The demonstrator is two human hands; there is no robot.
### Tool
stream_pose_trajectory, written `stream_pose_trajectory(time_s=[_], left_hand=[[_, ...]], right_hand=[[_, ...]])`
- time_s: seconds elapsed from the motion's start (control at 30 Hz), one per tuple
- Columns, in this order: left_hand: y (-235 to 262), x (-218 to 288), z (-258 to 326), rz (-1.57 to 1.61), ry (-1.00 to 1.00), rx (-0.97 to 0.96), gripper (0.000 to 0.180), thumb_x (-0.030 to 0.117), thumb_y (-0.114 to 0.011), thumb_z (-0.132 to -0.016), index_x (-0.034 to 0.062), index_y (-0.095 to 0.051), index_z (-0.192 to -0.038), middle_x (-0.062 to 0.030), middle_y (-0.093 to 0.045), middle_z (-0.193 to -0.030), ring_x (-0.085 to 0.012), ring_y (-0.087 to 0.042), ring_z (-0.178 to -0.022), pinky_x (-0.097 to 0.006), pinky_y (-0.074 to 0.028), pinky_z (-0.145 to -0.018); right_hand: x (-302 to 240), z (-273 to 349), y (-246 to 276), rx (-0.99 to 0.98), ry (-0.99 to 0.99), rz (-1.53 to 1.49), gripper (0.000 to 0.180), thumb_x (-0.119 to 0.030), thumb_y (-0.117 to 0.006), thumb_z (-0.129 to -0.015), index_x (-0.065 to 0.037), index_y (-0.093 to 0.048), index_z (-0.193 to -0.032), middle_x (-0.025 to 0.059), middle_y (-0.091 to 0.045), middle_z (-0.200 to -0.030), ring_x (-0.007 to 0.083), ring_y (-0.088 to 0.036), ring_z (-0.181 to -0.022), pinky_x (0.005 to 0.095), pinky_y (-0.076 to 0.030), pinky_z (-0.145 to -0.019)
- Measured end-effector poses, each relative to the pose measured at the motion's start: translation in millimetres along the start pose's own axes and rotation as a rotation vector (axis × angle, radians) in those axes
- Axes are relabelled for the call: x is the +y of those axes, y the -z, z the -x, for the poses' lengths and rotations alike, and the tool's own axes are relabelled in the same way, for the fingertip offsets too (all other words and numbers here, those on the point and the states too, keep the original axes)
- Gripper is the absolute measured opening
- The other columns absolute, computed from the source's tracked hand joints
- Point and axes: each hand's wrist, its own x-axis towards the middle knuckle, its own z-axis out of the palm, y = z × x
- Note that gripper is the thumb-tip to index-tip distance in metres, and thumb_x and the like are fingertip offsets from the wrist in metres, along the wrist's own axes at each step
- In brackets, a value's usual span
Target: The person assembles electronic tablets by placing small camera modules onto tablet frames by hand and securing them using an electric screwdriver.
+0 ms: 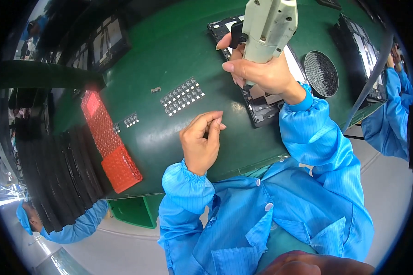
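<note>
My right hand [273, 75] is wrapped round a pale grey-green power tool [270, 27], which looks like an electric screwdriver with a black lever. Its tip is hidden behind the hand. Beneath the tool lies a flat black device chassis [261, 112] with pale panels, partly covered by my hand and the tool. My left hand [199, 143] hovers at or just over the green mat [160, 146], left of the chassis, thumb and fingertips pinched together. Whatever the pinch holds, if anything, is too small to see. Rows of small circuit pieces [182, 96] lie beyond my left hand.
A round dish [308, 66] of tiny dark parts stands right of the chassis. Further right are stacked black chassis [360, 59] and a grey cable [369, 82]. At left lie red bubble wrap [121, 169] and a black stack [59, 174]. Co-workers' blue sleeves [387, 119] show at both sides.
</note>
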Motion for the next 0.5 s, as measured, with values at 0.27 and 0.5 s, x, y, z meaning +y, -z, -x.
stream_pose_trajectory(time_s=[0.27, 0.5], left_hand=[[-5.0, 11.3, 1.7, -0.154, -0.210, -0.080, 0.017, -0.006, -0.057, -0.075, -0.0018, -0.063, -0.090, -0.0135, -0.063, -0.088, -0.0195, -0.064, -0.072, -0.027, -0.051, -0.061], [-43.9, 22.7, -0.8, -0.374, -0.808, -0.322, 0.025, -0.002, -0.065, -0.064, -0.0027, -0.062, -0.088, -0.0165, -0.061, -0.097, -0.0288, -0.061, -0.086, -0.036, -0.050, -0.075]], right_hand=[[1.5, 5.4, -2.7, -0.038, -0.074, 0.003, 0.028, 0.003, -0.064, -0.068, 0.003, -0.055, -0.094, 0.0045, -0.059, -0.070, 0.0097, -0.056, -0.051, 0.0228, -0.045, -0.046], [3.7, 6.3, -5.1, 0.003, 0.017, 0.043, 0.031, 0.001, -0.066, -0.066, 0.002, -0.056, -0.095, 0.0035, -0.059, -0.070, 0.0103, -0.058, -0.059, 0.0235, -0.047, -0.052]])
